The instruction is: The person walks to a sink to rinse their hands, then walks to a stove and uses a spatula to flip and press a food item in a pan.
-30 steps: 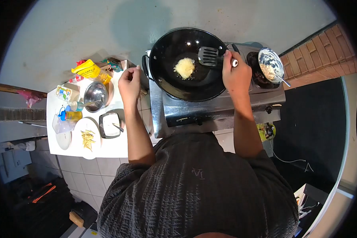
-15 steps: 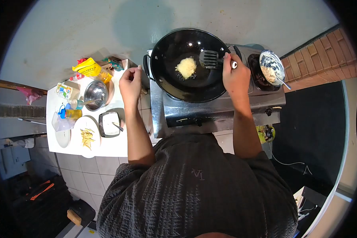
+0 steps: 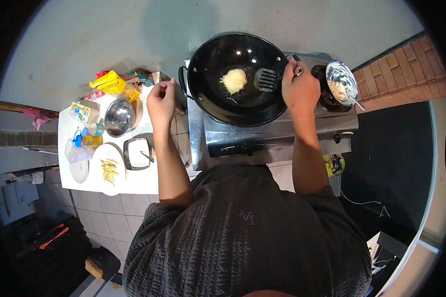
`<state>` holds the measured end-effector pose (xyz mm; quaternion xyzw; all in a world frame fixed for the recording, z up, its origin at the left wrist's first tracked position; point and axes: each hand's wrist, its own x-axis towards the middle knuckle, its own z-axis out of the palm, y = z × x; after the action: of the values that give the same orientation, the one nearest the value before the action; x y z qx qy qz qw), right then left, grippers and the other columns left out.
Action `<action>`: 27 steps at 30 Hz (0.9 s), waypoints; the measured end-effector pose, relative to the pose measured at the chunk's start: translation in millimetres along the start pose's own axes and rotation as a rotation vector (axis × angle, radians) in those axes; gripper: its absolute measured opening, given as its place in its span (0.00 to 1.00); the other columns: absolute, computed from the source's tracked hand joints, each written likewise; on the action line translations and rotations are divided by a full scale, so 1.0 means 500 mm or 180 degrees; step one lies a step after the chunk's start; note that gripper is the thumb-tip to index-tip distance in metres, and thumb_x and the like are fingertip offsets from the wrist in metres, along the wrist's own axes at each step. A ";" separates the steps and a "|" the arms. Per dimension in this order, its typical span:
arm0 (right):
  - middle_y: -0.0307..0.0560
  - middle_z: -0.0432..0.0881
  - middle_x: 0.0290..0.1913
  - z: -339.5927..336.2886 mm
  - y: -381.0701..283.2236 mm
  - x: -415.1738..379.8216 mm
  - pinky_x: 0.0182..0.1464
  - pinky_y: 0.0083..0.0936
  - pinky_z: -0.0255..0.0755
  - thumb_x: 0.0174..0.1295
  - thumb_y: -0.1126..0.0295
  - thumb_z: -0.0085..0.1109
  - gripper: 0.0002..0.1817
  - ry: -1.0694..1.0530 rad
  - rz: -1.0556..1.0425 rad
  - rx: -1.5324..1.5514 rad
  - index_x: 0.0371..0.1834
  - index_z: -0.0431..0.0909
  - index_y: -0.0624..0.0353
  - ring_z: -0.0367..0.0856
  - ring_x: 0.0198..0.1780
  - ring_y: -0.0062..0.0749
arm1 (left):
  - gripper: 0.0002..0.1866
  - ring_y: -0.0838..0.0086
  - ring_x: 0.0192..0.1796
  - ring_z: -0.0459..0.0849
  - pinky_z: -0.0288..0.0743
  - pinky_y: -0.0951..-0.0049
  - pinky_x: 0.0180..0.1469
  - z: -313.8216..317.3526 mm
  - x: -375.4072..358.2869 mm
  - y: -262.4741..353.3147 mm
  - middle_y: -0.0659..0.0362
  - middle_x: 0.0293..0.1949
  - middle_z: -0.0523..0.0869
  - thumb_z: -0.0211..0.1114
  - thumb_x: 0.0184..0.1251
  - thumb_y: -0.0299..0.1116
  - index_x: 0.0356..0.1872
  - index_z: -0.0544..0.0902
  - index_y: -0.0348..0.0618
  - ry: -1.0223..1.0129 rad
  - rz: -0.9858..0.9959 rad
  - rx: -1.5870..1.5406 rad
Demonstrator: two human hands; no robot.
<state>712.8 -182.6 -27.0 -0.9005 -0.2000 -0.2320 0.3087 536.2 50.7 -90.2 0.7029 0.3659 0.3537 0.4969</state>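
Note:
A pale yellow lump of batter (image 3: 234, 81) lies in the oil of a black wok (image 3: 218, 106) on the steel stove (image 3: 277, 143). My right hand (image 3: 301, 89) is closed on the handle of a black slotted spatula (image 3: 267, 80), whose blade is inside the wok, right of the lump and apart from it. Just left of the wok's left handle, my left hand (image 3: 161, 103) is raised with its fingers curled together; whether anything small is between them is hidden. A bowl (image 3: 349, 79) with batter remnants and a spoon sits on the stove's right burner.
On the white table (image 3: 143, 183) at left are a plate of fries (image 3: 109, 171), a square dish of white powder (image 3: 137, 152), a metal bowl (image 3: 119, 116), a yellow packet (image 3: 111, 85) and bottles. A brick ledge (image 3: 396, 76) runs along the right.
The spatula blade has moved slightly right and down, away from the lump. My right hand has shifted a little to the right. My left hand has hardly moved.

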 end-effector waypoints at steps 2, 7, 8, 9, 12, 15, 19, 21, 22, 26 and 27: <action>0.56 0.81 0.23 -0.001 -0.010 0.016 0.30 0.47 0.74 0.64 0.57 0.51 0.17 -0.0144 0.0163 -0.0269 0.27 0.79 0.57 0.81 0.28 0.57 | 0.13 0.87 0.25 0.67 0.62 0.84 0.28 0.000 0.002 -0.007 0.69 0.21 0.76 0.66 0.64 0.37 0.31 0.83 0.35 0.0016 0.0011 0.0018; 0.60 0.81 0.26 0.042 -0.010 0.035 0.37 0.50 0.73 0.63 0.56 0.48 0.19 -0.0358 0.0317 -0.0092 0.24 0.79 0.59 0.81 0.33 0.59 | 0.13 0.86 0.25 0.68 0.63 0.84 0.29 0.003 -0.001 -0.007 0.68 0.21 0.76 0.66 0.64 0.37 0.31 0.83 0.35 -0.0032 0.0086 0.0014; 0.60 0.81 0.26 0.047 -0.007 0.034 0.37 0.50 0.73 0.63 0.56 0.48 0.19 -0.0355 0.0321 -0.0090 0.24 0.79 0.59 0.81 0.33 0.59 | 0.13 0.86 0.25 0.68 0.63 0.84 0.29 0.002 -0.001 -0.007 0.68 0.21 0.76 0.66 0.64 0.37 0.31 0.83 0.35 -0.0024 0.0070 0.0001; 0.60 0.81 0.27 0.052 -0.004 0.034 0.37 0.49 0.73 0.63 0.57 0.48 0.19 -0.0393 0.0350 0.0028 0.24 0.78 0.59 0.81 0.34 0.60 | 0.13 0.86 0.25 0.68 0.63 0.84 0.29 0.002 0.000 -0.008 0.68 0.21 0.76 0.66 0.64 0.37 0.31 0.83 0.35 -0.0010 0.0058 -0.0014; 0.60 0.81 0.27 0.075 0.018 0.031 0.38 0.47 0.73 0.63 0.57 0.47 0.20 -0.0446 0.0399 0.0354 0.23 0.78 0.61 0.80 0.34 0.60 | 0.13 0.86 0.25 0.68 0.63 0.84 0.30 -0.002 0.003 -0.016 0.68 0.21 0.75 0.66 0.64 0.37 0.31 0.83 0.35 0.0036 0.0094 -0.0080; 0.60 0.80 0.26 0.069 0.019 0.032 0.38 0.45 0.72 0.64 0.57 0.47 0.20 -0.0543 0.0516 0.0662 0.22 0.76 0.62 0.79 0.34 0.60 | 0.13 0.86 0.25 0.68 0.62 0.84 0.29 -0.005 0.000 -0.009 0.69 0.21 0.75 0.66 0.64 0.38 0.31 0.83 0.35 0.0056 0.0011 -0.0029; 0.58 0.80 0.24 0.071 0.023 0.029 0.36 0.42 0.72 0.65 0.58 0.47 0.20 -0.0321 0.0443 0.0922 0.22 0.76 0.63 0.79 0.32 0.59 | 0.13 0.86 0.25 0.68 0.62 0.84 0.29 -0.006 0.000 -0.011 0.69 0.21 0.75 0.66 0.64 0.37 0.31 0.83 0.35 0.0048 -0.0054 -0.0100; 0.58 0.80 0.25 0.061 0.017 0.031 0.36 0.41 0.72 0.65 0.59 0.47 0.20 -0.0416 0.0605 0.0908 0.22 0.76 0.63 0.79 0.32 0.58 | 0.13 0.86 0.25 0.67 0.62 0.84 0.29 -0.007 0.002 -0.017 0.69 0.21 0.75 0.66 0.64 0.37 0.32 0.83 0.35 0.0041 0.0101 -0.0145; 0.57 0.80 0.25 0.054 0.014 0.033 0.36 0.40 0.72 0.65 0.59 0.47 0.20 -0.0495 0.0769 0.0889 0.23 0.77 0.62 0.80 0.31 0.56 | 0.13 0.86 0.25 0.67 0.62 0.84 0.29 -0.009 0.002 -0.017 0.69 0.21 0.75 0.66 0.64 0.37 0.32 0.83 0.35 0.0048 0.0100 -0.0142; 0.56 0.82 0.26 0.038 0.005 0.035 0.36 0.39 0.72 0.66 0.59 0.47 0.20 -0.0354 0.0601 0.1109 0.26 0.80 0.62 0.81 0.31 0.54 | 0.13 0.86 0.25 0.67 0.62 0.84 0.29 -0.016 0.005 -0.019 0.68 0.21 0.75 0.66 0.64 0.37 0.32 0.83 0.34 0.0096 0.0094 -0.0134; 0.55 0.82 0.26 0.036 0.002 0.036 0.36 0.38 0.73 0.66 0.58 0.47 0.20 -0.0382 0.0629 0.1157 0.26 0.81 0.61 0.81 0.31 0.53 | 0.13 0.86 0.25 0.67 0.62 0.83 0.30 -0.018 0.005 -0.019 0.68 0.22 0.75 0.66 0.64 0.37 0.32 0.83 0.34 0.0129 0.0067 -0.0091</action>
<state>733.5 -167.8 -30.5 -0.8575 -0.1673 -0.1067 0.4748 528.2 59.3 -96.6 0.6923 0.3634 0.3782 0.4956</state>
